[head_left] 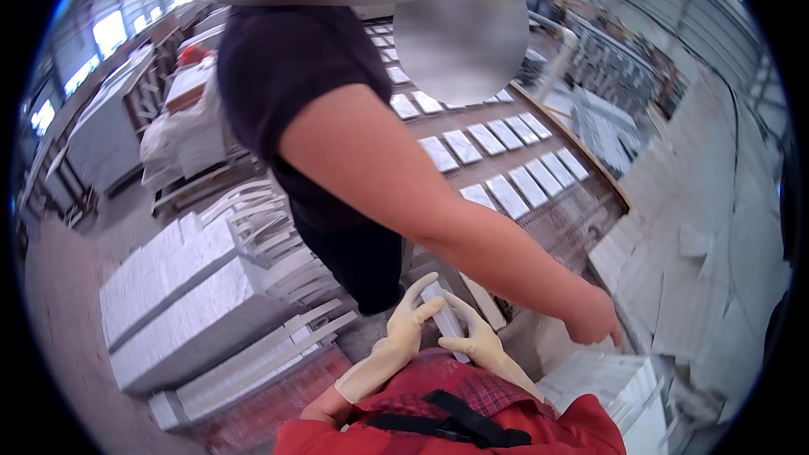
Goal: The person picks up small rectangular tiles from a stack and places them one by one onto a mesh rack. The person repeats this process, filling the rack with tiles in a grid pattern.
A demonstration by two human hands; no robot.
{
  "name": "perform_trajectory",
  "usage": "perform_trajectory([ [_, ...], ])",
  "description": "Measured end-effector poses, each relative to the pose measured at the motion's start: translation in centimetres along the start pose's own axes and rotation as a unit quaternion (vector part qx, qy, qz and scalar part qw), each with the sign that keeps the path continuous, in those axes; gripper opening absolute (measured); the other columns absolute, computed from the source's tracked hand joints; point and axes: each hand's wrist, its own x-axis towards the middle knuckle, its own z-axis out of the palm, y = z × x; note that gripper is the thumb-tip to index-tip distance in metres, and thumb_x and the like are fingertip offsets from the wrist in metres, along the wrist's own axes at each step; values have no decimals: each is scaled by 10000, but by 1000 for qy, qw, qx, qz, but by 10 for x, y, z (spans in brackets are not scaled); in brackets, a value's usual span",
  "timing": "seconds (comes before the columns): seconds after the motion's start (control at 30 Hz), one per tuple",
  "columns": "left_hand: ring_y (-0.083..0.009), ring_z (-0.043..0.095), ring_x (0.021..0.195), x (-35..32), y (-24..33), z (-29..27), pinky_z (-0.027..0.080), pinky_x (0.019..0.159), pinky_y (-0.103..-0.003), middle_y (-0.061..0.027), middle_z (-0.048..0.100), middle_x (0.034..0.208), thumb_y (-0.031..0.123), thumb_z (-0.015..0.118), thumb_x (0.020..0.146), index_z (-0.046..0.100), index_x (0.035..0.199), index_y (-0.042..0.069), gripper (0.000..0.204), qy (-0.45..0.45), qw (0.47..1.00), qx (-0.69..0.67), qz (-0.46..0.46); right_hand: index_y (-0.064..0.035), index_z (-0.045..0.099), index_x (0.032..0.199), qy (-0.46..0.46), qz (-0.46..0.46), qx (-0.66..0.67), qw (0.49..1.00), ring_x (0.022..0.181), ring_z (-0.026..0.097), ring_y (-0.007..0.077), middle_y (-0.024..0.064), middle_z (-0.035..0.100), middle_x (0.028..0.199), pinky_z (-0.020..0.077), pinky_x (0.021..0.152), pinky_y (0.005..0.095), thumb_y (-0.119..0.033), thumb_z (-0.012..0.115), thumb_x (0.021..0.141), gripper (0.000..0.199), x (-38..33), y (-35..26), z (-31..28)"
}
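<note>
Small pale rectangular stone tile piece (445,320) sits pinched between both gloved hands, low centre of the head view, just above the red plaid sleeves. Left hand (404,324) in a cream rubber glove has fingers closed along the piece's left edge and top; right hand (479,339), same glove, is clamped on its lower right side, so both are shut on it, held up in the air, not resting on anything. Judging progress: one piece is in hand and not yet set down; the long brown mesh-covered bench (539,211) beyond already carries rows of white rectangular tiles (506,160) laid in neat lines, with bare mesh nearer the wearer. A co-worker in a dark T-shirt (286,84) stands just ahead, bare hand (594,320) reaching down to a stack of white slabs (607,379) at lower right, close to the wearer's right hand but apart. Packaging: big white-grey blocks, maybe wrapped bundles, (177,286) on the floor at left, white slatted frames (270,244) beside them, loose pale offcuts (699,270) heaped at right. Labels or signs too small to make out.
</note>
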Motion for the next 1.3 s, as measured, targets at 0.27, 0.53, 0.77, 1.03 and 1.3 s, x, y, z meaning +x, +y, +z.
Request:
perform_trajectory([
  [0.27, -309, 491, 1497, 2, -4, 9, 363, 1271, -458, -159, 537, 1593, 170, 808, 946, 471, 1653, 117, 785, -34, 998, -39, -39, -108, 384, 1724, 41, -7, -39, 998, 1540, 478, 309, 208, 502, 1667, 387, 1252, 417, -194, 907, 772, 1089, -22, -16, -5],
  [0.53, -313, 522, 1481, -1, -6, 22, 401, 1247, -485, -164, 553, 1579, 305, 827, 962, 401, 1673, 81, 859, -56, 997, 15, -40, -104, 412, 1702, 93, -38, -66, 993, 1462, 554, 359, 244, 553, 1602, 425, 1227, 441, -212, 919, 767, 1069, -33, -3, -8],
  [0.77, -311, 482, 1513, -9, -18, 31, 371, 1271, -493, -162, 503, 1634, 222, 820, 974, 305, 1727, 125, 918, -56, 996, 35, -59, -74, 417, 1686, 106, -66, -103, 987, 1442, 561, 396, 254, 554, 1594, 426, 1217, 453, -262, 954, 750, 1095, -38, 15, -7],
  [1.03, -307, 511, 1491, -16, -22, 43, 374, 1271, -485, -170, 558, 1597, 162, 823, 943, 368, 1707, 114, 891, -23, 992, 81, -97, -67, 386, 1702, 114, -118, -50, 985, 1492, 522, 393, 251, 527, 1623, 399, 1249, 469, -290, 978, 741, 1150, -47, 51, -9],
  [1.3, -294, 536, 1466, -10, -42, 54, 379, 1265, -456, -156, 604, 1554, 157, 832, 931, 440, 1679, 104, 846, -8, 989, 114, -91, -66, 386, 1705, 133, -89, -54, 986, 1528, 487, 380, 231, 507, 1648, 376, 1272, 462, -308, 992, 726, 1176, -59, 59, -22],
])
